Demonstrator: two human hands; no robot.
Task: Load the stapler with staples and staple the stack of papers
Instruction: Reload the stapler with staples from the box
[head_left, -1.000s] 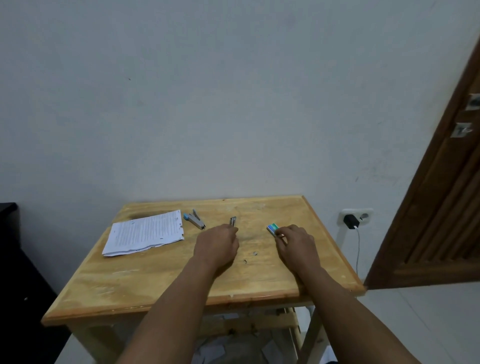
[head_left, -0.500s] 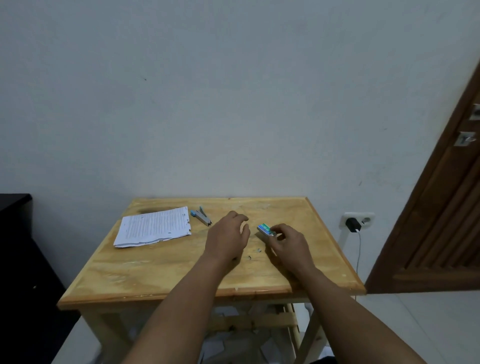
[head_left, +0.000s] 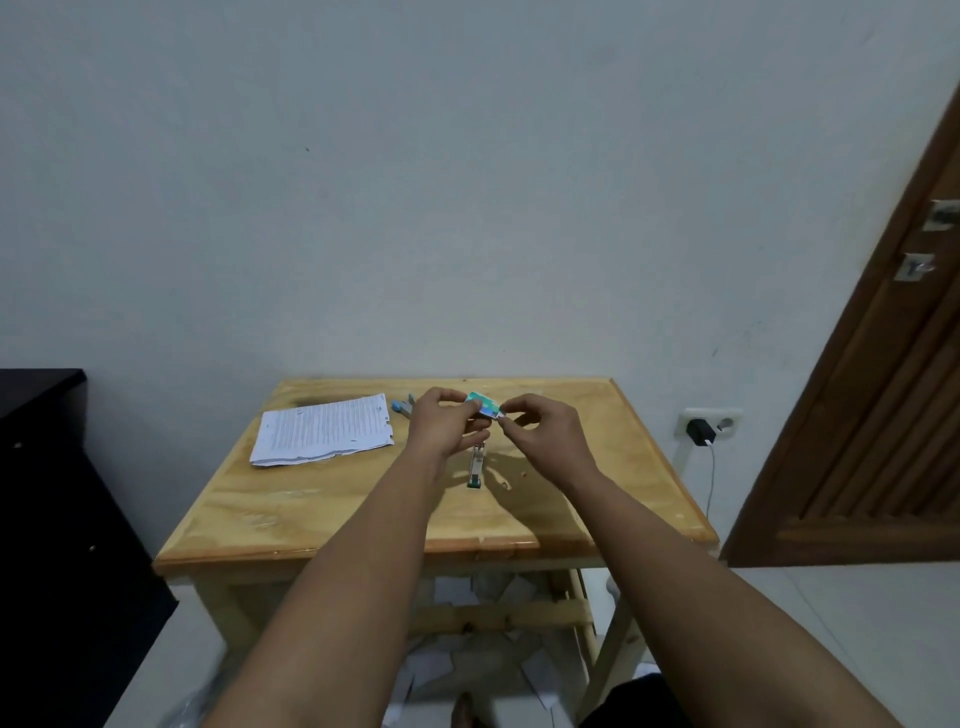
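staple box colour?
Green and teal with a blue end, staple box held between both hands; head view.

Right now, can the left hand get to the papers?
Probably yes. The papers lie uncovered just left of the left hand, but it is holding the staple box, so it must let go first.

Wall (head_left: 467, 182): plain, pale | worktop (head_left: 322, 509): light wood | door (head_left: 883, 415): brown, right | cabinet (head_left: 47, 493): dark, left | socket (head_left: 711, 422): charger plugged
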